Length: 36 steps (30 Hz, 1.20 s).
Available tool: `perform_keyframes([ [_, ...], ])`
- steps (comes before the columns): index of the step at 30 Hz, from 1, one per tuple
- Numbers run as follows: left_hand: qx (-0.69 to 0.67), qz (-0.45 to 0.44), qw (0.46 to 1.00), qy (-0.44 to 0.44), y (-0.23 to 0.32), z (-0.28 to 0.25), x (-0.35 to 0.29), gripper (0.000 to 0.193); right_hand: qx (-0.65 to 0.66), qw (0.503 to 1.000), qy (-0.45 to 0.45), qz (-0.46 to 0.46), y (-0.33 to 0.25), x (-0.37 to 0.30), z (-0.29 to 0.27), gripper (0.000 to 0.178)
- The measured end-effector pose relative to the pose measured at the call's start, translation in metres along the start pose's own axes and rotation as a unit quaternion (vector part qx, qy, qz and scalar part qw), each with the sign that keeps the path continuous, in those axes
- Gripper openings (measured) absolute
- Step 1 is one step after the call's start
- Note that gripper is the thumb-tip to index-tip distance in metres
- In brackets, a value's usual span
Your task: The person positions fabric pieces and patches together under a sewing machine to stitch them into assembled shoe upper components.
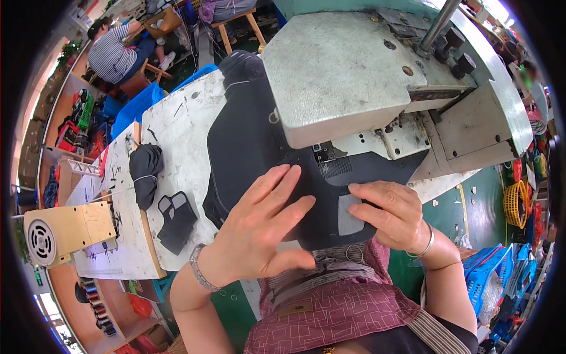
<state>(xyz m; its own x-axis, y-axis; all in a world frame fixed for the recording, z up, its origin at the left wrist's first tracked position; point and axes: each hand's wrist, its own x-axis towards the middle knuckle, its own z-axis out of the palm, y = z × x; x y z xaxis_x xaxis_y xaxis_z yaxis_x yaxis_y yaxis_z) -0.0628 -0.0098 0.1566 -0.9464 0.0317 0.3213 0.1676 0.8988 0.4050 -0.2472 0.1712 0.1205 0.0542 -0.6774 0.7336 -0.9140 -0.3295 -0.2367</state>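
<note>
A large black fabric piece (236, 141) lies across the sewing machine's bed, under the pale machine head (336, 71). My left hand (253, 224) rests on it with fingers spread and thumb apart, holding nothing. At the piece's near right end is a grey rectangular patch (351, 219). Closed fingers of my right hand (392, 213) press at the patch's upper edge, thumb and forefinger close together. The needle area (323, 153) sits just beyond my left fingertips, partly hidden by the head.
On the white table to the left lie a tied black bundle (146, 171) and flat black cut pieces (177, 221). A beige machine with a round vent (71, 233) stands farther left. Blue baskets (489, 277) are at lower right. A person in stripes (112, 53) sits far left.
</note>
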Motion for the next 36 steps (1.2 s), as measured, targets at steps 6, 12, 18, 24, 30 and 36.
perform_keyframes([
  [6,0.047,-0.030,0.997,0.054,-0.004,0.021,0.007,0.064,0.004,1.000,0.014,0.027,0.006,0.001,0.001,0.032],
  [12,0.045,-0.025,0.998,0.034,-0.006,0.018,0.017,0.062,-0.009,0.999,0.021,0.036,0.009,-0.003,0.002,0.033],
  [18,0.037,-0.049,0.997,0.035,-0.005,0.019,0.019,0.060,-0.003,0.998,0.021,0.054,0.011,-0.002,0.001,0.030],
  [24,0.067,-0.050,0.996,0.014,-0.003,0.020,0.018,0.056,0.001,0.998,0.018,0.066,0.011,-0.001,-0.001,0.030],
  [30,0.076,-0.044,0.996,0.007,-0.005,0.020,0.017,0.057,0.017,0.998,0.047,0.035,0.014,-0.002,0.001,0.028],
  [36,0.049,-0.052,0.997,0.017,-0.006,0.021,0.019,0.058,0.014,0.999,0.042,0.033,0.015,-0.001,0.000,0.027],
])
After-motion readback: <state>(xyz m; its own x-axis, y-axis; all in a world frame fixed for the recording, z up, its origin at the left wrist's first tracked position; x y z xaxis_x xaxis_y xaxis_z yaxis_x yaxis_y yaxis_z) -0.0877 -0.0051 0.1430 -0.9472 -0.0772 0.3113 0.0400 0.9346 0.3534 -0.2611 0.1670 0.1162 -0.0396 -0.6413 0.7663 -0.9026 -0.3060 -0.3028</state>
